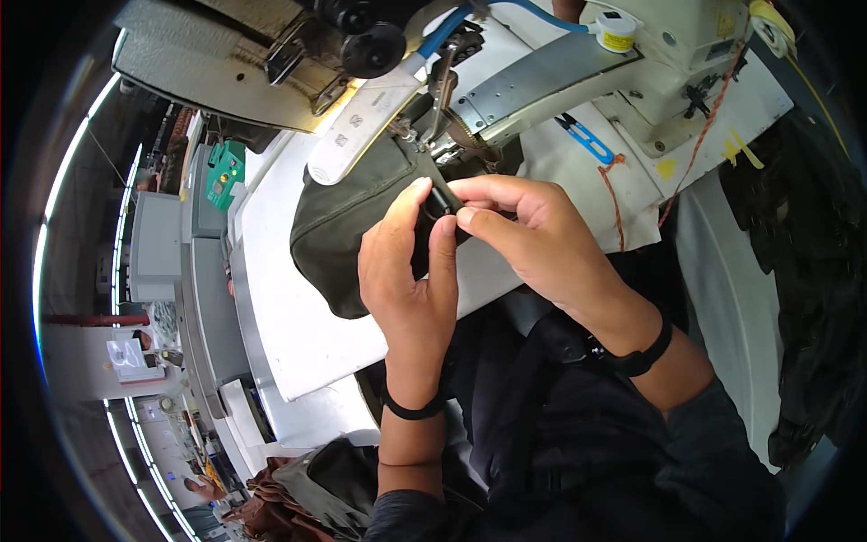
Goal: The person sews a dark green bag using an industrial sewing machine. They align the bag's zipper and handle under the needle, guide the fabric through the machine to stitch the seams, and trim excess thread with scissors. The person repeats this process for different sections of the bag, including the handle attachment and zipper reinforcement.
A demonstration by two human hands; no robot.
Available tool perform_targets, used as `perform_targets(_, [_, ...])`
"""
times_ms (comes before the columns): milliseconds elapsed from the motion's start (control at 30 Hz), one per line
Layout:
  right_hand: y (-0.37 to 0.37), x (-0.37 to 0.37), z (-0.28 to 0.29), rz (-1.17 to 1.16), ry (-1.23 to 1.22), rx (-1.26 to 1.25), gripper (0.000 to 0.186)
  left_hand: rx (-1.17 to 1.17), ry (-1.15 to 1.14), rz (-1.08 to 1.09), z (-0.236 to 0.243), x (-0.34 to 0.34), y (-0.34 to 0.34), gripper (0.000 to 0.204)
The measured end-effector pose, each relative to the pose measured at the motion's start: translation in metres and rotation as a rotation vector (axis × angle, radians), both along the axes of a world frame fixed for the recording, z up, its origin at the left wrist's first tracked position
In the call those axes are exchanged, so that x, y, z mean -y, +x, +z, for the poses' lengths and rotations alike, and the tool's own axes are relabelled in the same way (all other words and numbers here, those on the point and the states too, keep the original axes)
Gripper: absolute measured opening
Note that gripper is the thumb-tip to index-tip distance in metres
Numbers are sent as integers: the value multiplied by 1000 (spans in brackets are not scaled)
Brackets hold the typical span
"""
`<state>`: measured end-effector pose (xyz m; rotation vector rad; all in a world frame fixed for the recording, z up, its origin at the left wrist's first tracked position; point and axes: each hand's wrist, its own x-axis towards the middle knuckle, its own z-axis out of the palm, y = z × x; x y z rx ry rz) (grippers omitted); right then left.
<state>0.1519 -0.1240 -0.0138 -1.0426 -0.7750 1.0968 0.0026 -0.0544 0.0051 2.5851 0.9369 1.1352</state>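
A dark olive fabric piece [348, 212], shaped like a bag or pouch, lies on the white table under the head of a sewing machine [533, 99]. My left hand [411, 257] pinches its near edge, thumb and forefinger on either side of a small black strip [440, 202]. From the right, my right hand [524, 221] grips the same edge between thumb and fingers, close to the machine's needle area [429, 144]. Both hands almost meet there. Part of the fabric is hidden behind my left hand.
Blue thread snips [585, 140] lie on the table right of the machine, beside a reddish cord [617, 203]. A green device [226, 174] stands at the far left. Brown and grey fabric [298, 492] is heaped at lower left; dark cloth [808, 298] hangs at right.
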Motion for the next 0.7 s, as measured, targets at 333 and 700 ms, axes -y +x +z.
perform_targets(333, [-10,-15,-13,-112,134,-5,29,225,39,-45,-19,-14,2,29])
perform_targets(700, [-9,-25,-11,-181,99,53,24,328,-80,-16,-20,-28,15,13])
